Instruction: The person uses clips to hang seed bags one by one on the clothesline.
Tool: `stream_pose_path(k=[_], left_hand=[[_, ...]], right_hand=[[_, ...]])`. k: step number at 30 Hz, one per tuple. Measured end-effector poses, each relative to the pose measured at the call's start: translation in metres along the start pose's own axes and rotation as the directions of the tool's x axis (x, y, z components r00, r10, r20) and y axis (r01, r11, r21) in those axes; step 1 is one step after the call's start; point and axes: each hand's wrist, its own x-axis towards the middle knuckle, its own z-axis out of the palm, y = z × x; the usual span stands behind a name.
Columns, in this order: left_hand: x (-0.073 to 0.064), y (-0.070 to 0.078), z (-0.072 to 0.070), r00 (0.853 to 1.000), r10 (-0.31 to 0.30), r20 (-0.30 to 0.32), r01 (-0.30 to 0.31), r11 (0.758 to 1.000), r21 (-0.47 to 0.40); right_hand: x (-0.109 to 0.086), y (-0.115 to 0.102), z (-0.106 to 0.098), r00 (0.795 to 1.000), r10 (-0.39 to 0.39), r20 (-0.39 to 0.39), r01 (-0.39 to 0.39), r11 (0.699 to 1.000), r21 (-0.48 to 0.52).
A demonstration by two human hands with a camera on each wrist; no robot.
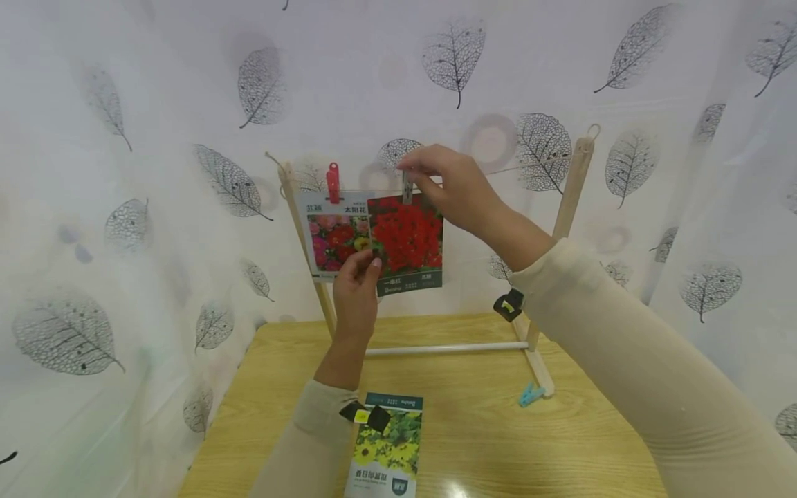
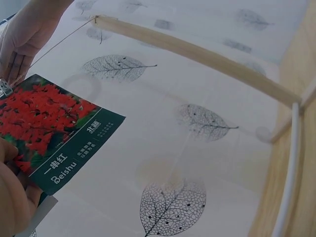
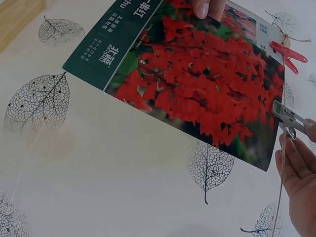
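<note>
My left hand (image 1: 356, 297) pinches the left edge of a seed packet with red flowers (image 1: 407, 238) between thumb and fingers. At the packet's top edge, my right hand (image 1: 463, 190) pinches a silvery metal clip (image 1: 407, 188) by its upper end. In the right wrist view, the jaws of that clip (image 3: 290, 116) bite over the packet's edge at the string (image 3: 280, 197). Just left hangs a white-bordered packet of mixed flowers (image 1: 336, 238), held on the string by a red clip (image 1: 333, 183). The red-flower packet overlaps its right side.
The string runs between two wooden posts (image 1: 573, 187) of a stand with a white crossbar (image 1: 448, 348). A yellow-flower packet (image 1: 389, 443) lies on the wooden table (image 1: 486, 429), partly behind my left wrist strap. A blue clothespin (image 1: 531, 395) lies by the stand's right foot. A leaf-print curtain (image 1: 156, 277) hangs behind.
</note>
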Motion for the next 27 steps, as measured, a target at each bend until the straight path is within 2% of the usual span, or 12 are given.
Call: stream_pose_path(k=[9,16,21,27], left_hand=[[-0.0010,0.0001,-0.0003,1.000,-0.019,0.010,0.019,0.999,0.034],[-0.0028,0.0008,-0.0008,0.999,-0.035,0.005,0.034,0.994,0.106],[-0.0041,0.0009,-0.0019,1.000,-0.014,-0.010,0.015,0.990,0.139],[-0.0048,-0.0003,-0.0029,1.000,0.017,-0.014,-0.015,0.993,0.113]], right_hand=[[-0.0003,0.0016,0.0018,1.000,-0.010,0.004,0.010,1.000,0.001],[-0.0016,0.0017,0.0021,1.000,-0.031,-0.001,0.031,1.000,0.000],[-0.0028,0.0022,0.0022,1.000,-0.031,0.005,0.031,1.000,-0.002],[-0.0055,0.0012,0.0004,1.000,-0.027,0.006,0.027,0.999,-0.028]])
